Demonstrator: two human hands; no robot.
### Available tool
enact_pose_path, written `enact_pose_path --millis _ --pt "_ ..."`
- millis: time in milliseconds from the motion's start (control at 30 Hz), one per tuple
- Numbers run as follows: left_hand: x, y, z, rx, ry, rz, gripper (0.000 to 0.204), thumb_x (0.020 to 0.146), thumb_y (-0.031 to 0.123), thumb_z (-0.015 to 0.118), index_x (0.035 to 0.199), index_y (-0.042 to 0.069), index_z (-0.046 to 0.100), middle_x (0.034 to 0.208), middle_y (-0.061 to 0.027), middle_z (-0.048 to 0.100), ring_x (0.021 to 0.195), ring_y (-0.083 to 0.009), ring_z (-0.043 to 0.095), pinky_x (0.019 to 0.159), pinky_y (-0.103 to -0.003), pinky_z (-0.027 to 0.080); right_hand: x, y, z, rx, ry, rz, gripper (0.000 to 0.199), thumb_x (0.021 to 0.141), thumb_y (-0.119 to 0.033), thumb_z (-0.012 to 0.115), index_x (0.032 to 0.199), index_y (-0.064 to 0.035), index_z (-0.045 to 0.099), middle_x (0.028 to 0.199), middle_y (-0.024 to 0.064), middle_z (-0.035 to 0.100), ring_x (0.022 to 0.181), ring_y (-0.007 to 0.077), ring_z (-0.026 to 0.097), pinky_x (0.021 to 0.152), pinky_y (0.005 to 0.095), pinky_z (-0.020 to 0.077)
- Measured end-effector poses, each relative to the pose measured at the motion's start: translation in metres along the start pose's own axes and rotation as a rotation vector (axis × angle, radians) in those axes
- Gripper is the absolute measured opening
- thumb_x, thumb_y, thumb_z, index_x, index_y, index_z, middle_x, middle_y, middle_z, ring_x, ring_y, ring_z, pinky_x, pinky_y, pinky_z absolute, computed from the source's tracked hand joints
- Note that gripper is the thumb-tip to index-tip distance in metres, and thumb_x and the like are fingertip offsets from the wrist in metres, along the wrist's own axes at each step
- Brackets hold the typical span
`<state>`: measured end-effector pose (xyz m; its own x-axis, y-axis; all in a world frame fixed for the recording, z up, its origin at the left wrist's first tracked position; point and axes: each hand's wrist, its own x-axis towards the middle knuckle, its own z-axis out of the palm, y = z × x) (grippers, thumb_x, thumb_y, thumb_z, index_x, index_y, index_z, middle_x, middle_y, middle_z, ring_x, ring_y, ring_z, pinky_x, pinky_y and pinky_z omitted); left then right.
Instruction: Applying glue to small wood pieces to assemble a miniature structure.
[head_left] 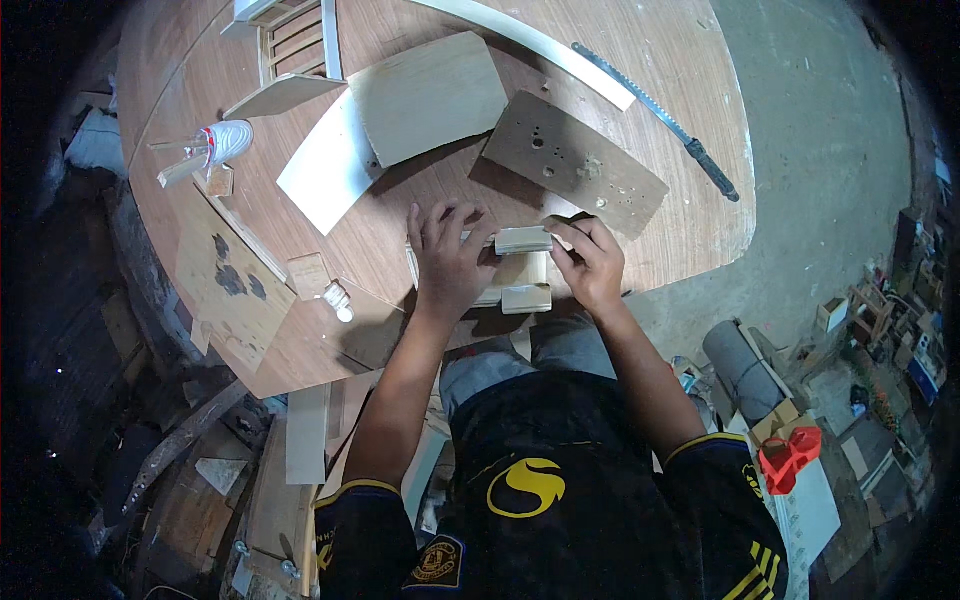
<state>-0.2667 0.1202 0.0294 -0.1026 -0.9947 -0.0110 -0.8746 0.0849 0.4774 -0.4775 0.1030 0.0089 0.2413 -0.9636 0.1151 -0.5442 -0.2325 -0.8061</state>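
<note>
At the near edge of the table lies a small pale wooden frame (522,268) with a short block (526,299) on its near side. My left hand (447,255) rests over the frame's left part, fingers bent around it and hiding much of that end. A second short wooden block (523,239) sits on the far side of the frame. My right hand (592,262) pinches this block's right end between thumb and fingers. The left fingertips come close to its other end.
Beyond my hands lie a brown board with holes (570,165) and a pale wooden panel (430,98). A black-handled saw (655,112) lies at far right. On the left are a white can (230,141), a stained board (230,285) and a small slatted wooden piece (297,45).
</note>
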Motion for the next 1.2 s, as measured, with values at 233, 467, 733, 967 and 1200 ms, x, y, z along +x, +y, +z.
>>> enact_pose_path --millis 233,467,733,967,1200 --pt "0.0 0.0 -0.002 0.01 -0.017 0.004 0.039 0.056 0.016 0.076 0.094 0.018 0.064 0.114 -0.0006 0.056 0.117 -0.0259 0.045 0.109 -0.056 0.019 0.001 -0.003 -0.001 0.0 -0.014 0.03 0.026 0.075 -0.001 0.072 0.1 -0.0071 0.069 0.081 0.0062 0.057 0.063 0.0155 0.056 0.051 0.026 0.0447" --pt "0.0 0.0 -0.002 0.005 -0.022 0.001 0.04 0.057 0.019 0.079 0.095 0.018 0.065 0.114 -0.0003 0.055 0.118 -0.0252 0.045 0.108 -0.056 0.021 0.002 -0.005 0.0 -0.022 0.008 0.016 0.026 0.073 -0.001 0.073 0.098 -0.0077 0.069 0.081 0.0064 0.057 0.064 0.0157 0.055 0.053 0.0267 0.0449" --pt "-0.002 -0.003 0.001 0.03 0.005 0.032 0.041 0.059 0.021 0.078 0.097 0.016 0.064 0.111 -0.0023 0.054 0.116 -0.0253 0.046 0.106 -0.058 0.023 0.001 -0.007 0.002 -0.004 0.005 0.059 0.028 0.072 -0.003 0.074 0.098 -0.0091 0.07 0.08 0.0063 0.057 0.065 0.0176 0.057 0.054 0.0282 0.0464" --pt "-0.003 -0.003 -0.007 0.024 -0.055 0.022 0.05 0.062 0.021 0.076 0.109 0.014 0.061 0.119 -0.003 0.054 0.122 -0.0275 0.044 0.11 -0.059 0.018 0.001 -0.014 0.002 -0.005 -0.017 0.117 0.035 0.071 -0.001 0.073 0.104 -0.0083 0.068 0.078 0.0046 0.054 0.061 0.0122 0.053 0.053 0.0247 0.0439" --pt "-0.021 0.003 -0.029 0.071 -0.077 -0.012 0.065 0.07 0.023 0.071 0.13 0.012 0.047 0.132 -0.0086 0.047 0.131 -0.0329 0.036 0.112 -0.061 0.011 -0.001 -0.017 -0.007 0.035 -0.043 0.15 0.039 0.072 -0.004 0.074 0.11 -0.0109 0.065 0.08 0.0052 0.053 0.059 0.0123 0.053 0.053 0.0261 0.0444"
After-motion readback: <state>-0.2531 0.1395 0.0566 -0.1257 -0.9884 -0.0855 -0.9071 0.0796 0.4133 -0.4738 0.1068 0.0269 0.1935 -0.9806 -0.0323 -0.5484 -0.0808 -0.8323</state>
